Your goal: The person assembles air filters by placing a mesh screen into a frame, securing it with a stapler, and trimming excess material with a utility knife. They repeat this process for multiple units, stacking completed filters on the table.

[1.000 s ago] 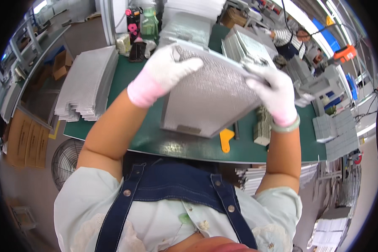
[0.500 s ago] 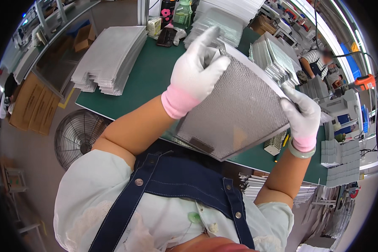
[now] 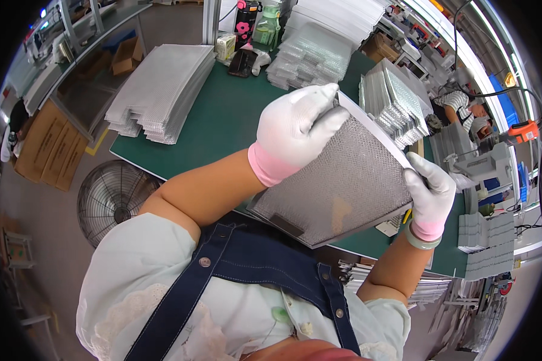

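A flat rectangular mesh filter panel (image 3: 343, 180), grey with a pale rim along its far edge, is held tilted in front of my chest. My left hand (image 3: 298, 129), in a white glove with a pink cuff, pinches its far left corner between thumb and fingers. At the right end of the pale rim, my right hand (image 3: 429, 192), gloved alike, is closed on the panel's edge with the thumb on the near face. A small dark rectangular plate (image 3: 286, 225) sits at the panel's near left corner.
The green worktable (image 3: 226, 108) bears a stack of silver mesh sheets (image 3: 168, 78) at left, another mesh stack (image 3: 313, 54) at the back, and more mesh sheets (image 3: 391, 99) at right. A bottle (image 3: 265, 30) and phone (image 3: 243, 62) stand behind. A fan (image 3: 117, 201) is left of the table.
My left hand's index finger, raised before, has folded down onto the panel's corner. The panel and both hands sit slightly lower in view.
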The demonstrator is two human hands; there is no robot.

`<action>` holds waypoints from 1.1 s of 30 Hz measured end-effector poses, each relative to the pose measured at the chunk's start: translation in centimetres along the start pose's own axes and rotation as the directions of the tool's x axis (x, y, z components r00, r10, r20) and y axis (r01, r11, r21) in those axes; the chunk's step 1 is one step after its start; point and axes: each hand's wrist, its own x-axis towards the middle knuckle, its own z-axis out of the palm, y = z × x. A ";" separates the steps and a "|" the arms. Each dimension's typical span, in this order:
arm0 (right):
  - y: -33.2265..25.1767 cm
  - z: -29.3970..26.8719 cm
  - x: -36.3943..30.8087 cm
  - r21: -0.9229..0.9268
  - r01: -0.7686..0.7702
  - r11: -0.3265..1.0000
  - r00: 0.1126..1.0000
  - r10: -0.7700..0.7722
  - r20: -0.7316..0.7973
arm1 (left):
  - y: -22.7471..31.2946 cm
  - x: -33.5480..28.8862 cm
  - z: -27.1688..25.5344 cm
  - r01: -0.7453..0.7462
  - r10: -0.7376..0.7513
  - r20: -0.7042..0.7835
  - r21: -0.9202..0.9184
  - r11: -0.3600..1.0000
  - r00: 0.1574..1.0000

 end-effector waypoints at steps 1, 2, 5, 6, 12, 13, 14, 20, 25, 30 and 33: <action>0.4 -0.4 -0.2 0.007 -0.027 1.000 1.000 0.027 0.001 | 0.1 -0.2 0.0 0.015 -0.015 0.026 -0.004 1.000 1.000; 0.7 -0.3 -0.2 0.030 -0.030 0.999 1.000 0.030 -0.009 | 0.5 -0.3 0.0 0.078 -0.076 0.056 -0.038 0.996 0.996; 1.4 -0.5 0.0 0.063 -0.018 0.998 1.000 0.019 -0.011 | -0.1 -0.8 0.7 0.261 -0.235 0.129 -0.264 0.928 0.964; 1.7 -0.5 0.0 0.049 -0.007 0.999 1.000 0.007 -0.004 | 0.1 -0.7 0.9 0.336 -0.308 0.137 -0.437 0.834 0.942; 2.5 -0.5 -0.1 0.081 0.026 0.996 0.999 -0.030 0.038 | -1.0 -0.6 -0.8 0.562 -0.359 0.439 -0.544 0.624 0.824; 2.7 -0.4 -0.1 0.094 0.004 0.996 0.999 -0.008 0.040 | -1.3 -0.6 -1.0 0.591 -0.371 0.465 -0.549 0.591 0.804; 3.0 -0.3 -0.2 0.106 -0.019 0.994 0.999 0.014 0.041 | -1.4 -0.7 -1.1 0.619 -0.382 0.491 -0.554 0.557 0.783; 3.3 1.1 -0.2 -0.006 -0.108 0.994 0.985 0.108 0.135 | -2.2 -3.4 -0.1 0.763 -0.586 0.491 -0.462 0.452 0.645; 5.8 0.9 -1.2 -0.021 -0.264 0.964 0.944 0.263 0.197 | -3.1 -6.8 -0.5 0.778 -0.492 0.605 -0.531 0.336 0.626; 7.9 0.2 -2.2 0.071 -0.241 0.968 0.956 0.225 0.187 | -3.0 -7.1 0.0 0.812 -0.478 0.656 -0.486 0.325 0.584; 7.5 1.1 -2.4 -0.207 -0.105 0.973 0.982 0.134 0.130 | -3.1 -7.6 0.2 0.798 -0.509 0.618 -0.404 0.447 0.599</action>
